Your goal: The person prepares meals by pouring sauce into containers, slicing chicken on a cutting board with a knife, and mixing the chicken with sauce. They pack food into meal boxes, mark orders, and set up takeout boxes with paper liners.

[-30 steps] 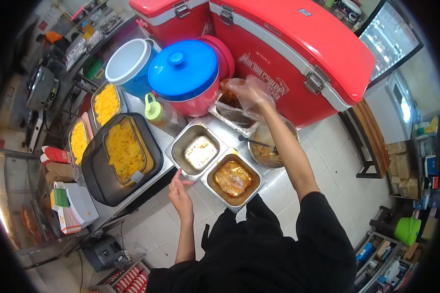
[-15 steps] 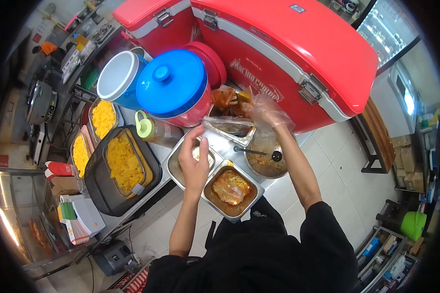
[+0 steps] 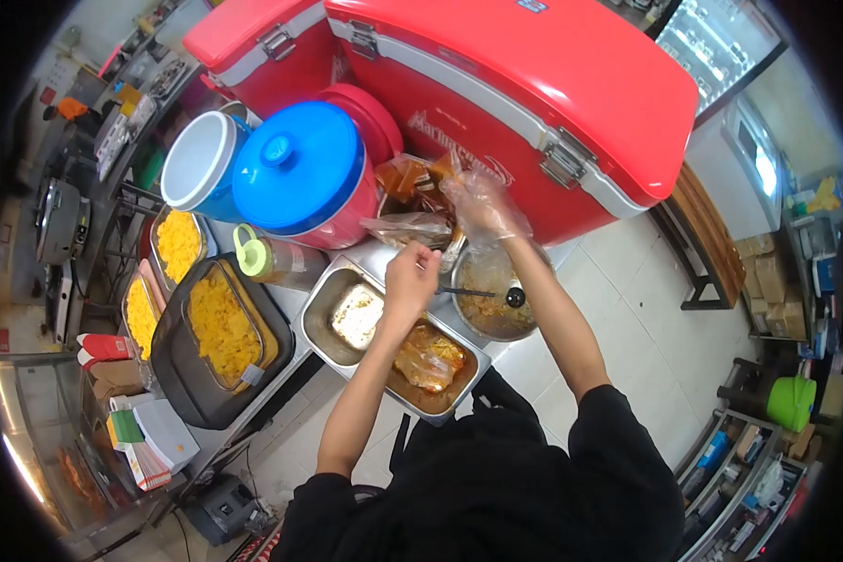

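My right hand (image 3: 482, 208), in a clear plastic glove, reaches over a metal tray holding bags of brown-orange sauce (image 3: 410, 183). Its fingers are bent against the bags at the tray's right side; what they grip is hidden. My left hand (image 3: 410, 281) is bare, its fingers curled together beside a clear plastic bag (image 3: 407, 228); whether anything is pinched in them does not show. Below the right forearm is a round metal bowl (image 3: 496, 323) with brownish food and a black-handled utensil (image 3: 478, 293). A metal pan (image 3: 326, 318) and a second pan with a bag of sauced food (image 3: 431, 361) sit nearest me.
Large red coolers (image 3: 525, 94) stand behind the table. To the left are a blue-lidded pink jug (image 3: 295, 173), a white-lidded blue container (image 3: 197, 161), a green-capped bottle (image 3: 276, 260), and trays of yellow food (image 3: 223, 323). A wooden bench (image 3: 702, 234) stands at right.
My left hand has moved right and its raised fingers have curled in. My right hand stays at the sauce bags. The whole view has shifted slightly, with objects appearing farther left.
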Demonstrator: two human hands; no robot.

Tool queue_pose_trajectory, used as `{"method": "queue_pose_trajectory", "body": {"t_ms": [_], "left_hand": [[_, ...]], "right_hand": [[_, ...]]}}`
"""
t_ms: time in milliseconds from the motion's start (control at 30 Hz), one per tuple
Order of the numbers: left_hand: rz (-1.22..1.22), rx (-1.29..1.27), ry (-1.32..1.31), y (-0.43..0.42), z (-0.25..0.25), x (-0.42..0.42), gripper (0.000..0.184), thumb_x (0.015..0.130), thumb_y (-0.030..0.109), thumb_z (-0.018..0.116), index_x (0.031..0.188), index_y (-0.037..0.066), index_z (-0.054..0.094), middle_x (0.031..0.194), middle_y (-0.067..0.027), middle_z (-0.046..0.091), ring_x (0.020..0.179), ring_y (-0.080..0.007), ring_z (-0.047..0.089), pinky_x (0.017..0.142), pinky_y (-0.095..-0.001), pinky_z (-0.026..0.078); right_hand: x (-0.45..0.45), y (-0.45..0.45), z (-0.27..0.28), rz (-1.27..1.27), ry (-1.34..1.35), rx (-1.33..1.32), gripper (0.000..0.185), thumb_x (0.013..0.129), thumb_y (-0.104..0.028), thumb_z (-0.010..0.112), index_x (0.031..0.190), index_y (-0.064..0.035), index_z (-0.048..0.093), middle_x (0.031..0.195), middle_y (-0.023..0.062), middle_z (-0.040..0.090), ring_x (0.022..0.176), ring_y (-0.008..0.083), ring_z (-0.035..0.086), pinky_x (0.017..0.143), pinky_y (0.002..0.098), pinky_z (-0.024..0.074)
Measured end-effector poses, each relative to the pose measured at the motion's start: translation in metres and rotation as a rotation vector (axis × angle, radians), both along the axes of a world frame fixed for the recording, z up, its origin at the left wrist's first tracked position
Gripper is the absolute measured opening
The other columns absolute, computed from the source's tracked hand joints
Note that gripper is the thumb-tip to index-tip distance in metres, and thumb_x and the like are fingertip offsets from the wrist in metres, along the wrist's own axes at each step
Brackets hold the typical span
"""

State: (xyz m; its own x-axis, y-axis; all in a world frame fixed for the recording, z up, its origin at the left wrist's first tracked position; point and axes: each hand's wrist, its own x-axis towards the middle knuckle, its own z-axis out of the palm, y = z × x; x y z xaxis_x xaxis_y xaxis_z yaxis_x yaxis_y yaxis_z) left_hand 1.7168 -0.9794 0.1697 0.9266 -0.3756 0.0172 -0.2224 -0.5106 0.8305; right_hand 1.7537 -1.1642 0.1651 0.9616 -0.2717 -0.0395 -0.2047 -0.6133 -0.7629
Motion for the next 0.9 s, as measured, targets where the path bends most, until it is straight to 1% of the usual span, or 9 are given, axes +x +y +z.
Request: {"method": "queue_pose_trajectory", "body": {"t_ms": [133,200,267,367,500,600,700,800,900], "left_hand": [[-0.075,0.038,0.064,-0.023,-0.003,-0.020,0.018,0.080,0.018,0.060,0.076,0.001,0.056,0.070,-0.0150,0.060,0.065,-0.0292,0.058,0.060,-0.0369,0.044],[-0.013,0.015,-0.095,-0.025,-0.017,-0.019,0.016,0.077,0.015,0.062,0.074,0.002,0.054,0.070,-0.0151,0.058,0.066,-0.0322,0.056,0.061,-0.0421,0.043],[0.093,0.230,-0.286,-0.021,-0.010,-0.009,0.017,0.072,0.015,0.067,0.075,0.006,0.053,0.078,-0.0101,0.055,0.078,-0.0309,0.052,0.067,-0.0445,0.037],[0.100,0.323,-0.113,-0.017,-0.021,0.000,0.017,0.069,0.015,0.069,0.074,0.006,0.056,0.078,-0.0097,0.057,0.079,-0.0299,0.052,0.066,-0.0435,0.038],[0.100,0.375,-0.143,-0.027,-0.034,-0.003,0.015,0.067,0.015,0.070,0.074,0.006,0.060,0.078,-0.0087,0.060,0.081,-0.0284,0.053,0.068,-0.0418,0.037],[0.103,0.392,-0.225,-0.037,-0.027,-0.006,0.014,0.067,0.014,0.069,0.074,0.006,0.060,0.079,-0.0088,0.060,0.082,-0.0274,0.053,0.070,-0.0408,0.035],[0.065,0.456,-0.293,-0.043,-0.026,-0.011,0.014,0.067,0.012,0.067,0.078,0.005,0.062,0.080,-0.0096,0.060,0.082,-0.0277,0.052,0.071,-0.0411,0.035],[0.036,0.510,-0.332,-0.053,-0.030,-0.013,0.015,0.067,0.011,0.066,0.082,0.005,0.064,0.082,-0.0101,0.061,0.083,-0.0280,0.052,0.071,-0.0414,0.034],[0.039,0.523,-0.332,-0.056,-0.032,-0.013,0.014,0.068,0.010,0.065,0.082,0.005,0.066,0.083,-0.0098,0.061,0.083,-0.0281,0.051,0.070,-0.0419,0.034]], "right_hand": [[0.007,-0.014,-0.056,-0.033,0.125,0.499,0.020,0.085,-0.024,0.057,0.088,-0.0046,0.062,0.070,0.0024,0.056,0.059,0.0137,0.049,0.055,0.0294,0.0402],[0.023,-0.022,-0.114,-0.050,-0.034,0.734,0.019,0.085,-0.022,0.056,0.088,-0.0039,0.061,0.069,0.0030,0.053,0.057,0.0115,0.047,0.052,0.0275,0.0389],[0.016,-0.006,-0.105,-0.126,-0.161,0.859,0.034,0.087,-0.031,0.049,0.094,0.0005,0.058,0.067,0.0159,0.057,0.059,0.0177,0.054,0.055,0.0325,0.0438],[0.017,-0.001,-0.081,-0.066,0.041,0.426,0.034,0.088,-0.028,0.045,0.101,0.0010,0.057,0.078,0.0271,0.059,0.073,0.0321,0.060,0.062,0.0392,0.0470],[0.015,0.022,-0.005,0.098,0.155,-0.200,0.039,0.086,-0.033,0.043,0.094,-0.0004,0.061,0.089,0.0272,0.059,0.085,0.0392,0.059,0.070,0.0462,0.0454],[0.015,0.032,0.018,-0.046,0.275,-0.046,0.043,0.084,-0.040,0.044,0.086,-0.0010,0.063,0.089,0.0233,0.060,0.086,0.0377,0.059,0.073,0.0464,0.0447],[0.032,0.028,-0.028,-0.029,0.279,0.028,0.043,0.083,-0.040,0.046,0.085,-0.0010,0.063,0.091,0.0235,0.060,0.086,0.0376,0.059,0.073,0.0461,0.0447],[0.014,0.026,0.019,-0.105,0.194,0.021,0.038,0.085,-0.036,0.048,0.082,-0.0010,0.063,0.079,0.0248,0.058,0.074,0.0368,0.058,0.067,0.0428,0.0439],[0.021,0.018,0.015,0.055,-0.033,-0.038,0.036,0.085,-0.036,0.049,0.084,-0.0015,0.062,0.082,0.0229,0.059,0.074,0.0360,0.059,0.067,0.0425,0.0440]]}}
